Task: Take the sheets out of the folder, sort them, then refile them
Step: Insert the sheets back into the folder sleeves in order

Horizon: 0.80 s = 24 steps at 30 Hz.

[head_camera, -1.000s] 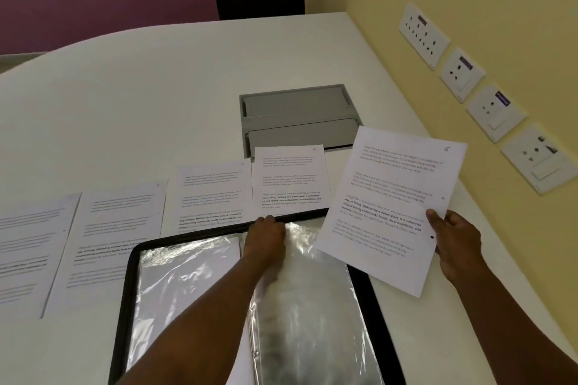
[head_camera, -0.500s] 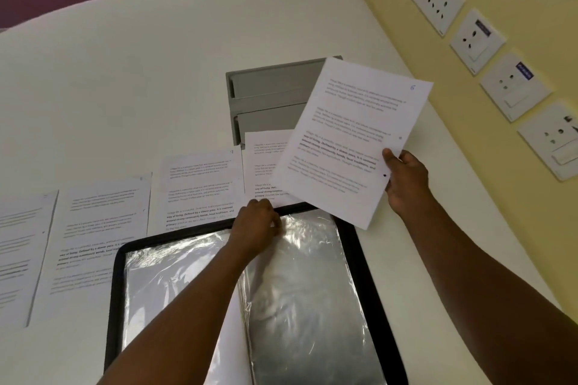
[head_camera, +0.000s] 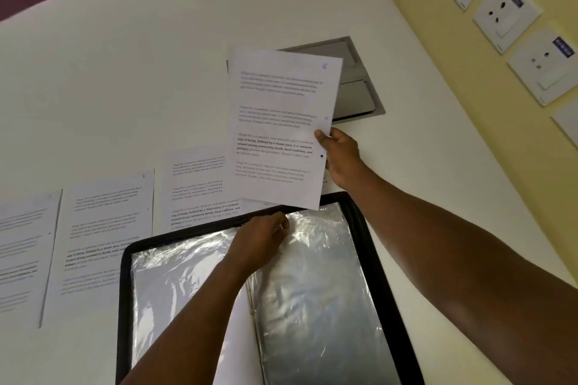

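right hand [head_camera: 339, 155] pinches sheet [head_camera: 281, 131] by its right edge, held above the table | left hand [head_camera: 261, 242] grips a plastic sleeve [head_camera: 316, 284] top in the folder [head_camera: 369, 247] below | sheet light, floppy: hold edge mid-length | sleeve slippery

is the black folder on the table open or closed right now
Open. The folder lies flat on the table, both halves of clear sleeves exposed, its black rim framing them, and the left hand rests at the sleeves' top edge.
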### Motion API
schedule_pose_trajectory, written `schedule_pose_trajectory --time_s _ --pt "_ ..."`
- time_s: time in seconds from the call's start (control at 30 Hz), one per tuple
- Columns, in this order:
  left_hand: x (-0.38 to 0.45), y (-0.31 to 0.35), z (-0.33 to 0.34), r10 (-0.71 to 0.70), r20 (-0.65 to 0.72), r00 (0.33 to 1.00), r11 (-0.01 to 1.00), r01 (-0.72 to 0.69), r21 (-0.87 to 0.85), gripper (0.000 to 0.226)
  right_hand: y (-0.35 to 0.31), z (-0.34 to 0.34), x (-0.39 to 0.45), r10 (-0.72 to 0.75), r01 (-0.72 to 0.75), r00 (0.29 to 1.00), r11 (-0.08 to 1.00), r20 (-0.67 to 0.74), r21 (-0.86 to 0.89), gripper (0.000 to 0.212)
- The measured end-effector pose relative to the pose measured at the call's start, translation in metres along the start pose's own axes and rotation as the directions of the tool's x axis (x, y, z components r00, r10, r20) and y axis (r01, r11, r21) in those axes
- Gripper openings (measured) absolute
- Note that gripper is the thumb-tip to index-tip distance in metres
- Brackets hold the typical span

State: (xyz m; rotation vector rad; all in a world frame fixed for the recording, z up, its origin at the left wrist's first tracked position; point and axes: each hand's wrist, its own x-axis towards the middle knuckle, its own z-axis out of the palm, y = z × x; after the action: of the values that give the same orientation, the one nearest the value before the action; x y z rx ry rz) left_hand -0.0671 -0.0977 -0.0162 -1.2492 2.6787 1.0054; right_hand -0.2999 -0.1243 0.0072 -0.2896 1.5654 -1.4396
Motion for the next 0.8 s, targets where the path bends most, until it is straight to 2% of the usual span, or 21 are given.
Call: schedule_pose_trajectory --time_s 0.13,0.43,0.6,0.8 --pt "0.001 -0.001 0.0 -0.002 -0.033 0.999 0.999 0.001 -0.034 0.003 0.011 0.01 0.006 0.038 -0.035 0.998 0.997 0.049 -0.063 0.01" --pt "0.009 0.0 0.007 0.011 -0.057 0.998 1.0 -0.011 0.003 0.011 0.022 0.012 0.011 0.121 -0.126 0.989 0.99 0.084 0.06 0.018" --pt "0.012 -0.001 0.009 0.003 -0.066 0.998 1.0 -0.004 -0.012 0.015 0.028 0.003 0.014 0.092 -0.073 0.989 0.985 0.12 -0.154 0.023" --pt "0.013 -0.005 0.005 -0.003 -0.079 0.997 1.0 0.002 -0.018 0.012 0.016 -0.018 0.019 0.074 -0.02 0.983 0.952 0.168 -0.304 0.027"
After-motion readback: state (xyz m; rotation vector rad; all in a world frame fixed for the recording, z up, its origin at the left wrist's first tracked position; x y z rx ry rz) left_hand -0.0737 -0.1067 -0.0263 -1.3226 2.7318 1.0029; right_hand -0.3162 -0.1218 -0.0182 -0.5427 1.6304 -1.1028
